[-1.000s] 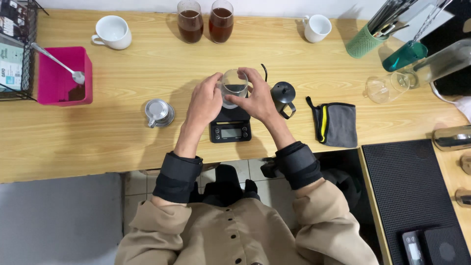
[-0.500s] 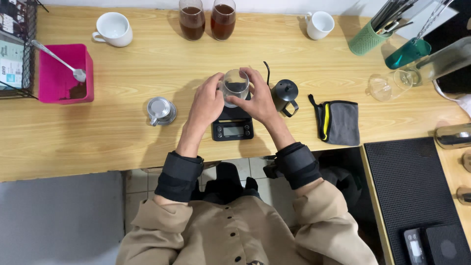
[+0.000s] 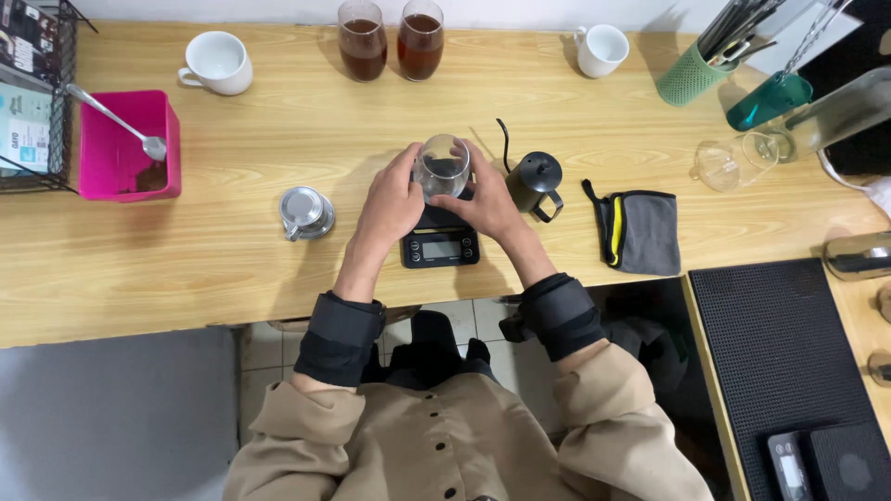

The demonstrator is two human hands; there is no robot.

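Note:
A clear glass (image 3: 442, 165) stands on a small black scale (image 3: 440, 243) at the middle of the wooden counter (image 3: 278, 269). My left hand (image 3: 390, 202) wraps its left side and my right hand (image 3: 484, 199) its right side; both grip it. Just right of my right hand stands a small black gooseneck kettle (image 3: 536, 182). A small metal filter cup (image 3: 304, 211) sits to the left of my left hand.
Two glasses of dark drink (image 3: 390, 39) and two white cups (image 3: 217, 61) (image 3: 600, 48) line the back. A pink box with a spoon (image 3: 126, 145) is at left, a grey cloth (image 3: 639, 230) and a glass dripper (image 3: 733, 160) at right, a black mat (image 3: 789, 353) lower right.
Both hands have stayed around the glass on the scale; their grip shifted slightly. Nothing else on the counter has moved.

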